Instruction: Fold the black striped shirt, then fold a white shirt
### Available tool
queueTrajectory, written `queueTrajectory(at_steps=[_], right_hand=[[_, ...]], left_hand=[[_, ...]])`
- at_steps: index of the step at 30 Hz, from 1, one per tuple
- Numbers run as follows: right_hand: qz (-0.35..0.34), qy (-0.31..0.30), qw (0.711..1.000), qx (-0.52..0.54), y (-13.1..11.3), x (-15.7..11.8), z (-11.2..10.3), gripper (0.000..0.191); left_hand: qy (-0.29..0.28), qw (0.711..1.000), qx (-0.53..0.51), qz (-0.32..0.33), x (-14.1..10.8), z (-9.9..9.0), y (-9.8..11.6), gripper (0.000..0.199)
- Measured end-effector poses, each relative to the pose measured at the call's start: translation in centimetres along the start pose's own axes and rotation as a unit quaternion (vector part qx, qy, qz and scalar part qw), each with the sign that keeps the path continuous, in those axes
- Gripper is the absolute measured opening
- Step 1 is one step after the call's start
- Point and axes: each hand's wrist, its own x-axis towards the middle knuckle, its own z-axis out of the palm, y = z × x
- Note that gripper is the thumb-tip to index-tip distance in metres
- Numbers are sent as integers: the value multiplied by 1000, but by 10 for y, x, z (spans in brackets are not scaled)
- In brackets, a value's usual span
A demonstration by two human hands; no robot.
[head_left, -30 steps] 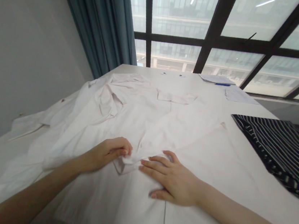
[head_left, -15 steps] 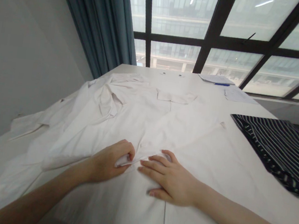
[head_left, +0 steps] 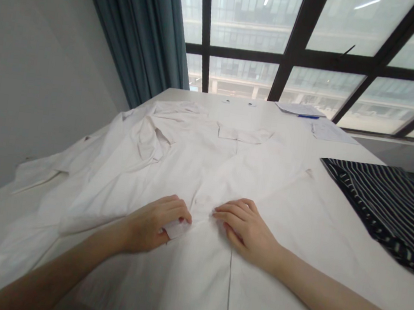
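A white garment (head_left: pixel 258 166) lies spread on the white table, its collar toward the window. My left hand (head_left: pixel 163 222) is closed on a folded bit of white cloth near the garment's middle, thumb below and fingers above. Just to the right, my right hand (head_left: pixel 248 230) has its fingers bent together, the fingertips pinching or pressing the white fabric. A small gap of cloth separates the two hands. Below them a dark slit line runs down toward the near edge of the view.
More crumpled white cloth (head_left: pixel 152 138) lies at the left. A black-and-white striped cloth (head_left: pixel 389 207) rests at the right. Papers (head_left: pixel 332 131) and a blue pen (head_left: pixel 308 116) lie at the far right, before the window. A blue curtain (head_left: pixel 146 32) hangs behind the far left.
My right hand has shifted slightly right and away from me, and its spread fingers have drawn together on the fabric. My left hand's fingers have moved slightly over the cloth fold.
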Motion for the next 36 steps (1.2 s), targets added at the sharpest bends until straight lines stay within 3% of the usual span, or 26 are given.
queueTrajectory(at_steps=[4,8,15,18,23,26,29,33,36], right_hand=[[59,12,998,21,5,0,4,32],[60,5,998,27,7,0,6,30],[61,7,998,30,8,-1,7,31],[59,11,998,35,8,-1,6,30],[23,11,999,45,6,-2,4,27],[-5,-1,1000,31,6,-1,4,25],[-37,-13,999,15,5,-1,3,26],[-99,-61,993,13,0,-1,0,29],[-108,-112,988,2,-4,-1,-1,37]], left_hand=[[-7,1000,11,-3,0,-4,1,35],[-25,999,27,-1,-1,-7,3,33],[-24,996,81,37,-1,-6,-2,7],[-5,991,122,57,0,-6,-2,17],[-10,991,117,69,-1,-3,5,23],[-7,991,118,64,-1,-1,6,7],[17,992,108,66,-1,-1,2,11],[41,992,101,60,-2,-3,-4,10],[36,993,94,55,-3,-3,-6,12]])
